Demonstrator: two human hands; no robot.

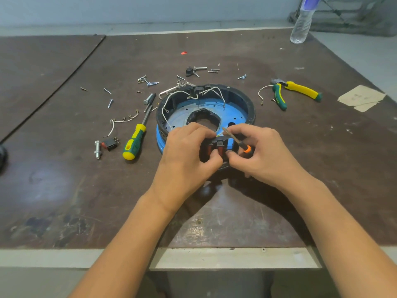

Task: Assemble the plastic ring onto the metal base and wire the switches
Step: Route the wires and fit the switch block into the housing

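view: head camera, looking forward and down on a workbench (214,201) with a dark brown top.
metal base (234,114): blue disc with a central hole, lying flat at the middle of the surface.
plastic ring (247,97): black, seated on the metal base and following its rim.
wires (214,90): white leads running along the inside of the ring's far wall, with one trailing down the left side.
switches (219,147): red rockers set in the near wall of the plastic ring, between the two hands.
left hand (184,153): fingers curled over the near wall, thumb and fingertips pinching the switches.
right hand (262,153): curled round a small screwdriver (240,143) with an orange collar, its shaft angled up and left over the switches. Whether the tip touches a terminal cannot be told.
large screwdriver (135,143): green and yellow handle, lying just left of the metal base.
loose switch (110,144): black with a red rocker, left of the large screwdriver, beside a bolt (97,149).
loose wire (123,120): white, beyond the loose switch.
screws (150,82): scattered beyond and left of the plastic ring.
pliers (300,89): right of the metal base, handles spread.
water bottle (300,24): clear, at the far right corner.
cardboard scrap (361,96): at the right edge.
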